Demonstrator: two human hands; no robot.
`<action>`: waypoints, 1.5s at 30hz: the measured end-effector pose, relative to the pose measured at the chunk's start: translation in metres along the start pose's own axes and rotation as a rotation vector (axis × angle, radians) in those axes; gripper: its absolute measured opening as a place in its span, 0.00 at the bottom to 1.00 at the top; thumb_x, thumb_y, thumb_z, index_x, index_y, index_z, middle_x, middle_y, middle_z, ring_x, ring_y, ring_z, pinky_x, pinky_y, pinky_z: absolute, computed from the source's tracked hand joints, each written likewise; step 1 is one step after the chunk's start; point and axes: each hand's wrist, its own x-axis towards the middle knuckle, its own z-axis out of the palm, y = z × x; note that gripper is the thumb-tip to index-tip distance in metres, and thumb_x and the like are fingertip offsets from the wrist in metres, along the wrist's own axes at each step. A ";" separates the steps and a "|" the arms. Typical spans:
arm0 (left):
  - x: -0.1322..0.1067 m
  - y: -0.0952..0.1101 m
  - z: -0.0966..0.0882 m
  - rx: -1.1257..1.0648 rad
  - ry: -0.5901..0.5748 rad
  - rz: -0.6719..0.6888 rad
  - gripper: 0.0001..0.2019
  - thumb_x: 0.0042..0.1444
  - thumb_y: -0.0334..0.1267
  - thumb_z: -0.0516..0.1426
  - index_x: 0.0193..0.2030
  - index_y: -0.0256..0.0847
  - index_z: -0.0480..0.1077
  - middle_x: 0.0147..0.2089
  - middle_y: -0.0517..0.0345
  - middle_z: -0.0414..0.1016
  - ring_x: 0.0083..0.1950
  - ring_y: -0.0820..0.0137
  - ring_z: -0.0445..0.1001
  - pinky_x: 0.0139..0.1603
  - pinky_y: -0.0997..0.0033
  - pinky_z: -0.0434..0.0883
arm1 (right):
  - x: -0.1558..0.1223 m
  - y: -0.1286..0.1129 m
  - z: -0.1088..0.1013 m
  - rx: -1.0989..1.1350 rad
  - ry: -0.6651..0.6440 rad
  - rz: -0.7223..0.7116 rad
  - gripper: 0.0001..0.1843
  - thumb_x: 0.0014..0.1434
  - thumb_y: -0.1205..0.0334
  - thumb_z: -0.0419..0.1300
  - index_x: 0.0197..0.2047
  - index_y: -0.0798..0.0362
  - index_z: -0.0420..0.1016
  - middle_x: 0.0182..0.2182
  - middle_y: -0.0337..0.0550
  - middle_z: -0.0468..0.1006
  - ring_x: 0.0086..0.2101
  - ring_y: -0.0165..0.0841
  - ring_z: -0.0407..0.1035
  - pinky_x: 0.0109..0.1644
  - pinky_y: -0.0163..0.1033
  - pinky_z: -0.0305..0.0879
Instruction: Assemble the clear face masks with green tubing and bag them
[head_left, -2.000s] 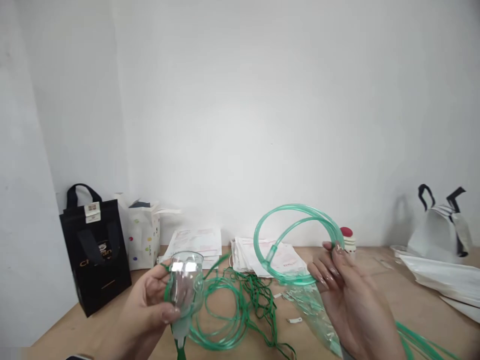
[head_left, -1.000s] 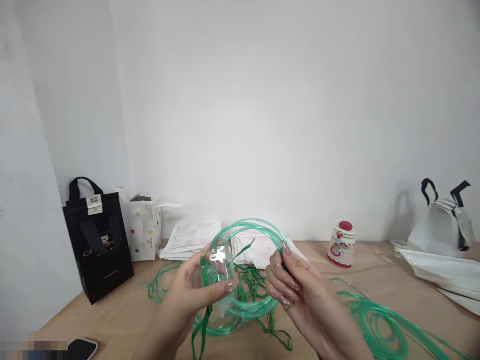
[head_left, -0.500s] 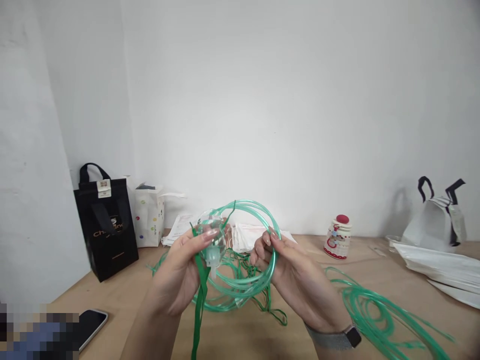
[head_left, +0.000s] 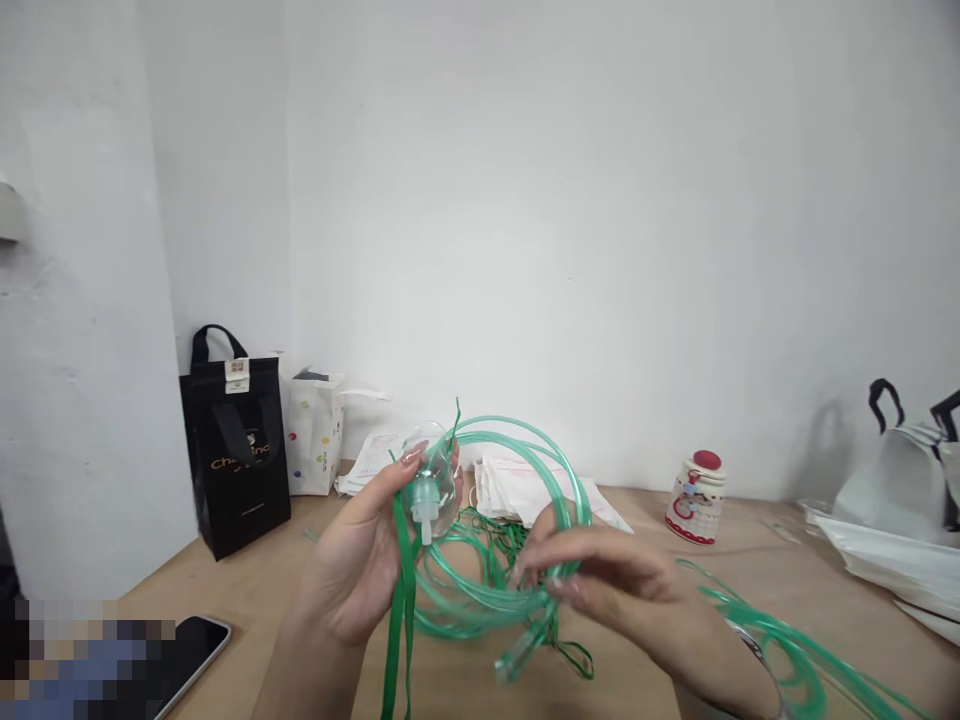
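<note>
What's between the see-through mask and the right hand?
In the head view, loops of green tubing stretch between the clear mask and the right hand, with tangled dark-green straps on the table behind them.

Papers (head_left: 514, 492) lie on the table (head_left: 277, 575) behind the mask (head_left: 441, 490) and tubing (head_left: 495, 600).

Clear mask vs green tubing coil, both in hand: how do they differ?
The clear mask is a cupped shell; the green tubing coil is several loops. The mask's shell is colourless, the coil green-tinted. The left hand holds the mask, the right hand the coil. Both are see-through.
</note>
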 end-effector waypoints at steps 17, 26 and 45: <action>0.038 -0.003 -0.019 -0.060 0.079 -0.120 0.06 0.54 0.27 0.54 0.36 0.37 0.71 0.33 0.52 0.77 0.37 0.64 0.78 0.40 0.62 0.76 | 0.011 0.017 0.015 -0.960 0.078 -0.327 0.16 0.54 0.75 0.51 0.41 0.49 0.72 0.54 0.50 0.64 0.54 0.44 0.54 0.54 0.52 0.55; 0.038 -0.003 -0.023 0.128 -0.059 -0.164 0.05 0.53 0.32 0.56 0.37 0.35 0.71 0.45 0.42 0.76 0.53 0.52 0.70 0.52 0.49 0.66 | 0.020 0.025 0.012 -0.370 -0.042 -0.006 0.13 0.63 0.59 0.47 0.43 0.48 0.71 0.36 0.39 0.76 0.36 0.31 0.69 0.41 0.32 0.63; 0.016 -0.018 -0.003 0.461 0.029 0.330 0.05 0.41 0.36 0.66 0.25 0.40 0.74 0.30 0.63 0.73 0.39 0.74 0.67 0.42 0.78 0.64 | -0.004 0.018 -0.020 -0.350 0.399 0.020 0.12 0.61 0.53 0.48 0.35 0.50 0.66 0.23 0.35 0.62 0.23 0.28 0.56 0.24 0.32 0.54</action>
